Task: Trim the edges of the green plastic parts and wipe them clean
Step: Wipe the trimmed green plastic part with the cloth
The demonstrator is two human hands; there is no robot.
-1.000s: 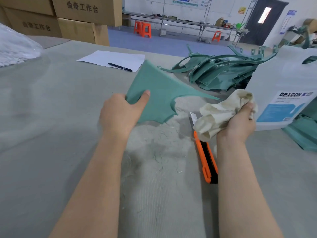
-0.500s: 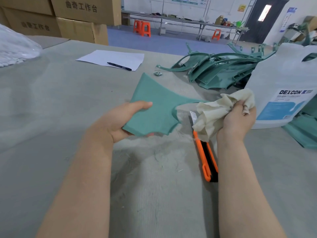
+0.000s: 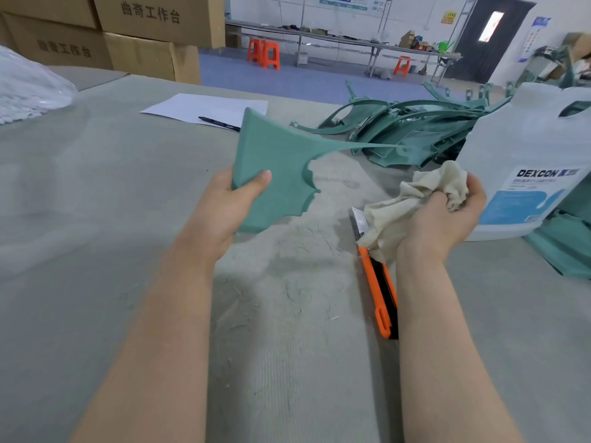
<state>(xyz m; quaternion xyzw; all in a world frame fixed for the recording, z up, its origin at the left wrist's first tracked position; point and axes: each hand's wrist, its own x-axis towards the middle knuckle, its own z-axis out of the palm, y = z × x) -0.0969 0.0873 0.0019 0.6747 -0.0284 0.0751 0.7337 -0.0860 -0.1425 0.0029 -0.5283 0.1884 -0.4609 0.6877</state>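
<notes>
Grey felt is covering the tabletop, green shavings lying at its middle. The left hand is holding a green plastic part tilted up above it, grip curling around the lower corner with the thumb on top. The right hand is bunching a cream cloth in a closed grip, just above an orange utility knife lying flat. More green parts are lying piled behind, beside a white jug.
</notes>
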